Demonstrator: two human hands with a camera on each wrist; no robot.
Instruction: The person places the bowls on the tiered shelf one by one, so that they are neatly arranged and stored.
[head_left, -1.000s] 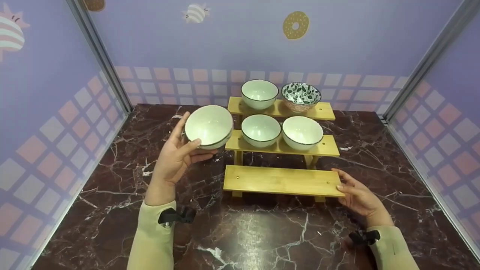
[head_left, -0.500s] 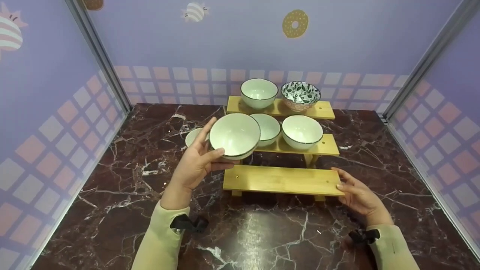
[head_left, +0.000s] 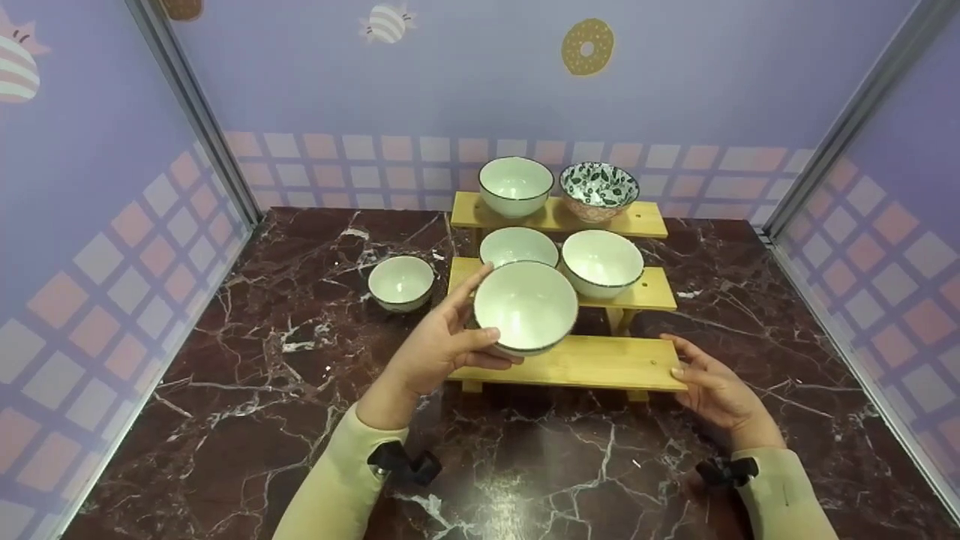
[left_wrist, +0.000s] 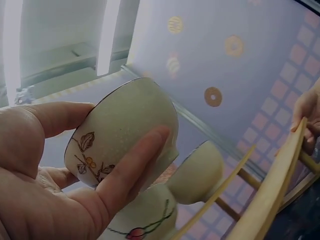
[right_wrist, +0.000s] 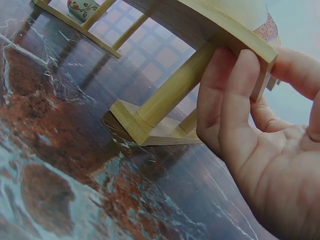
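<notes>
My left hand (head_left: 442, 345) grips a white bowl (head_left: 526, 306) with a dark rim, thumb at the near rim and fingers underneath. It hovers over the left part of the bottom shelf board (head_left: 600, 361), tilted toward me. In the left wrist view the held bowl (left_wrist: 125, 125) shows a brown leaf sprig with orange berries on its outside. My right hand (head_left: 720, 394) pinches the right end of the bottom board of the wooden three-step rack. In the right wrist view that hand (right_wrist: 265, 125) has its thumb and fingers around the board's end (right_wrist: 250, 40).
On the middle board (head_left: 660, 289) stand a pale bowl (head_left: 517, 247), partly hidden, and a white bowl (head_left: 602, 262). The top board (head_left: 649, 220) bears a plain bowl (head_left: 516, 186) and a leaf-patterned bowl (head_left: 600, 191). A smaller bowl (head_left: 401, 283) sits on the marble table left of the rack.
My left hand has carried the bowl right and toward me, from left of the rack to above the bottom board, uncovering the smaller bowl. My right hand has stayed at the board's end.
</notes>
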